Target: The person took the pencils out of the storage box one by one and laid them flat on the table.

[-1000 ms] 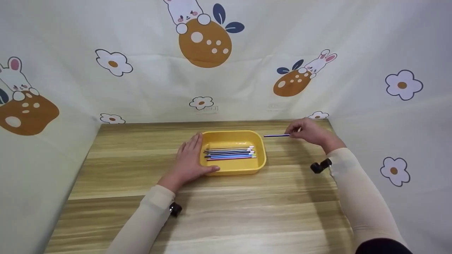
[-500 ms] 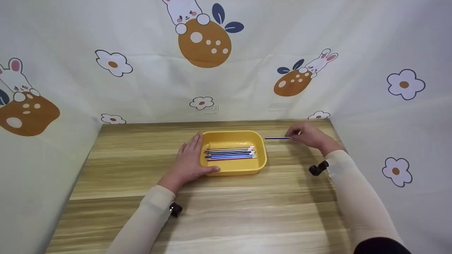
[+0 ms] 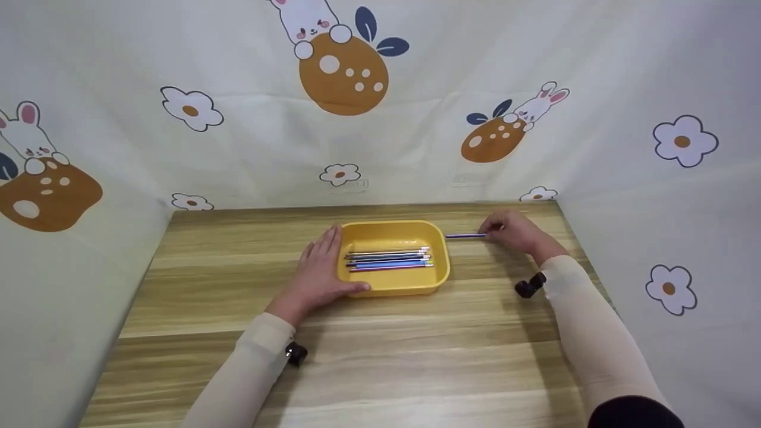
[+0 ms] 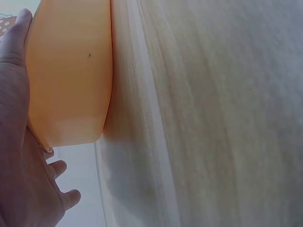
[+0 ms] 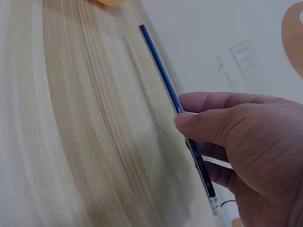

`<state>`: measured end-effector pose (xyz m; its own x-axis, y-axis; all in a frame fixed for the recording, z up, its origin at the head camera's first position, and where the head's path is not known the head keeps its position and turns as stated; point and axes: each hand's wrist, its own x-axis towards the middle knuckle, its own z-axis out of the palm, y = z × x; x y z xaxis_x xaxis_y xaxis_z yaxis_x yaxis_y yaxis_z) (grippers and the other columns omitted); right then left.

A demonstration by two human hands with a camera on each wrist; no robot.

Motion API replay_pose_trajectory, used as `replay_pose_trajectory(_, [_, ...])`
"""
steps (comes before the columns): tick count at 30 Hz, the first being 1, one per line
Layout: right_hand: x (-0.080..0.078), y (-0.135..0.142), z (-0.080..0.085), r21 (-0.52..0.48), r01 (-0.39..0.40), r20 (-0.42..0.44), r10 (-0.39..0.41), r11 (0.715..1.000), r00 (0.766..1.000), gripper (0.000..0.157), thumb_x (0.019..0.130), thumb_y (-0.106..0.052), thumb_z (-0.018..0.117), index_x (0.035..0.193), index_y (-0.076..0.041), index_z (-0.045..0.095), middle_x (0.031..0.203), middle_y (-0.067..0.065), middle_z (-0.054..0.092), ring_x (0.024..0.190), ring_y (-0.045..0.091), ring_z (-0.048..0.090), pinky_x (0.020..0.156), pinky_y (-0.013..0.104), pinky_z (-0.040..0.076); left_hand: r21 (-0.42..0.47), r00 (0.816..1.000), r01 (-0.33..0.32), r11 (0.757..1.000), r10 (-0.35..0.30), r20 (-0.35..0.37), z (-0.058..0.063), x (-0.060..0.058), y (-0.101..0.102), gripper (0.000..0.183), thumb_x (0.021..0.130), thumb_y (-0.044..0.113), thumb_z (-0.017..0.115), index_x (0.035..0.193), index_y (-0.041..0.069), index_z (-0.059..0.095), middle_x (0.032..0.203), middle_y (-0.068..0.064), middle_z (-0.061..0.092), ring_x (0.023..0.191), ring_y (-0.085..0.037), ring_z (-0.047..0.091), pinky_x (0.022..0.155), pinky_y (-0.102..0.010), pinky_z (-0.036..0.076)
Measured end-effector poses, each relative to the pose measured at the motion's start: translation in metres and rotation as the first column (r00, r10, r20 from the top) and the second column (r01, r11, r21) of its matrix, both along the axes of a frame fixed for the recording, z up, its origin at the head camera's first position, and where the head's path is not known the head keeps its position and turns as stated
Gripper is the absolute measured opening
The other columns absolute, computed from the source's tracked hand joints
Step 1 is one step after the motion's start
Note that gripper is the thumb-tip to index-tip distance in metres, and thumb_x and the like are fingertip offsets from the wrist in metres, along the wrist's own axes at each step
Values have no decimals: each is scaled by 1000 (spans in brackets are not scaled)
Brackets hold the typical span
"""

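My left hand (image 3: 315, 270) rests against the left end of a yellow plastic tray (image 3: 443, 261), its fingers straight along the end and its thumb over the front rim. In the left wrist view the tray's outer wall (image 4: 71, 75) fills the space beside the thumb. Several pencils (image 3: 389, 260) lie side by side in the tray, white erasers to the right. Just right of the tray, my right hand (image 3: 514, 230) pinches a dark blue pencil (image 5: 161, 71) between thumb and fingers. Its blunt end points towards the tray and its eraser end lies near the palm.
The tray stands on a wood-grain table (image 3: 386, 356) near its back edge. A pale curtain (image 3: 250, 142) printed with rabbits and flowers surrounds the table at the back and sides. A small black camera (image 3: 529, 285) is worn on the right wrist.
My right hand has moved slightly down towards the front with the pencil, which now points at the tray's right rim. The left hand and the tray stay in place.
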<state>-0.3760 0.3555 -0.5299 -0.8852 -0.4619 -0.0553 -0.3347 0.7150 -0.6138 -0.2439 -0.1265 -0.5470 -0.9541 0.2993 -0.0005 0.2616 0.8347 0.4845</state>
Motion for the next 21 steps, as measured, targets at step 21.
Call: replay_pose_trajectory(21, [-3, 4, -13, -25, 65, 110, -62, 998, 992, 24, 104, 5, 71, 121, -5, 84, 122, 13, 80, 124, 35, 69, 114, 57, 52, 9, 1000, -3, 1000, 3, -19, -1, 0, 1, 148, 80, 85, 79, 177, 2, 4, 185, -20, 8, 170, -38, 10, 136, -61, 9])
